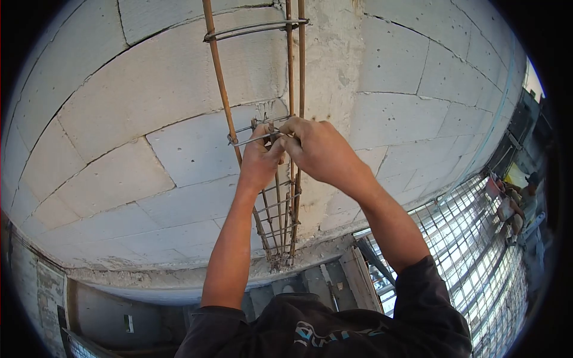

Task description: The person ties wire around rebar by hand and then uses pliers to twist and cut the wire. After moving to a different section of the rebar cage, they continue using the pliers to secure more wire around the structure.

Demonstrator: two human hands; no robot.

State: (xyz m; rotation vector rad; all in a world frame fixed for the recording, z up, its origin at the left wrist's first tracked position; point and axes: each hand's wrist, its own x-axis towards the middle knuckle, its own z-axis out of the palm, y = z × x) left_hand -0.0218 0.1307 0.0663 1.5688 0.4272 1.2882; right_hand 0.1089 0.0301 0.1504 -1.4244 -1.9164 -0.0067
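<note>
A tall, narrow cage of rusty rebar (220,71) stands against the block wall, with rectangular wire stirrups around its bars. Both my hands meet at one stirrup (242,142) at mid-height. My left hand (260,164) is closed around it, beside the upper ends of shorter bars. From the right, my right hand (319,148) reaches in with thumb and fingers pinched together near the stirrup's right side. Whatever sits between those fingertips is hidden. Another stirrup (253,28) is higher up, and several more (277,203) ring the bars below my hands.
Pale block wall (107,131) lies on both sides of a rough concrete strip (334,65). At lower right is a wire mesh grid (459,238) over a bright striped surface. A person (513,212) is at the far right. A concrete ledge (149,277) runs along the wall's foot.
</note>
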